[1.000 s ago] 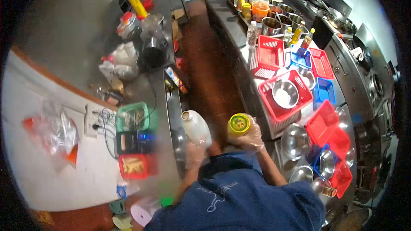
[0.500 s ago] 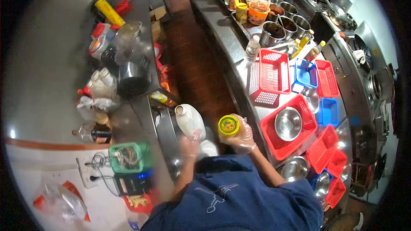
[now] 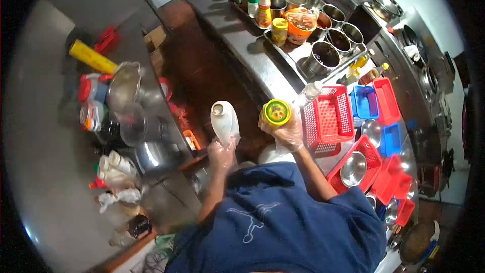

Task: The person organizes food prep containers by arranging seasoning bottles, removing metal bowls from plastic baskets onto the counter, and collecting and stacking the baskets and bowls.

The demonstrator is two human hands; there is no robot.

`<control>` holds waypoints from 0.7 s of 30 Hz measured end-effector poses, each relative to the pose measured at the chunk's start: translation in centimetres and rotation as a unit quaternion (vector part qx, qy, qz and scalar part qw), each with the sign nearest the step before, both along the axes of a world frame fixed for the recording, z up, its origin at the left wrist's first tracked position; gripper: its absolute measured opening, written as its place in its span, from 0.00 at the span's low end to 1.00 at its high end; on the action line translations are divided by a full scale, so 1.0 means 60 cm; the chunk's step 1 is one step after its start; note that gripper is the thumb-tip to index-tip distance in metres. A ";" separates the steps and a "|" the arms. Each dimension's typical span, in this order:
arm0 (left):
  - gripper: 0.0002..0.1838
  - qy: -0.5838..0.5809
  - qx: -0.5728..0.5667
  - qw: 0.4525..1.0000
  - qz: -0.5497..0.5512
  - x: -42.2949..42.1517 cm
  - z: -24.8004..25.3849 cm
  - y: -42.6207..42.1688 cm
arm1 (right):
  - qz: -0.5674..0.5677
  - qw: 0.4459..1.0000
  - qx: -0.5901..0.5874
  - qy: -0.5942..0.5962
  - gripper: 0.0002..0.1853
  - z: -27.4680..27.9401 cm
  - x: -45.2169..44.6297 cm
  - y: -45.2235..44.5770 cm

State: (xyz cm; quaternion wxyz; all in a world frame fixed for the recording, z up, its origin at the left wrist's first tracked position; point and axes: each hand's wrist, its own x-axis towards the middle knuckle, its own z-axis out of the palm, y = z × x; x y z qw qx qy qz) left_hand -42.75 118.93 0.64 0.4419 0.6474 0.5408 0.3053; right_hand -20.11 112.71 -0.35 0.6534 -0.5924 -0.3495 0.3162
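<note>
A white plastic jug (image 3: pixel 226 123) with an uncapped-looking mouth is gripped around its lower body by my left hand (image 3: pixel 222 154), in a clear plastic glove. Also gloved, my right hand (image 3: pixel 289 135) is wrapped round a jar (image 3: pixel 277 112) with a yellow-rimmed green lid. Jug and jar are held apart in front of my body, over the aisle floor. The label on the jar's side is mostly hidden by my fingers. Just beyond the right hand, a clear bottle (image 3: pixel 309 92) stands on the right-hand counter.
On the right counter are red baskets (image 3: pixel 336 116), blue baskets (image 3: pixel 365 102) and steel bowls (image 3: pixel 353 169). Further up stand several steel pots (image 3: pixel 325 56), a yellow-lidded jar (image 3: pixel 279 31) and an orange tub (image 3: pixel 300 24). The left counter holds bags, a steel pot (image 3: pixel 154 155) and bottles.
My left hand has closed on the jug and moved it forward, away from the left counter's edge. The jar remains in my right hand. The whole view has shifted along the aisle.
</note>
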 end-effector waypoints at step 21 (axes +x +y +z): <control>0.11 -0.033 0.028 0.997 -0.071 0.269 0.009 0.499 | -0.451 0.877 -0.052 -0.155 0.38 -0.036 0.347 0.420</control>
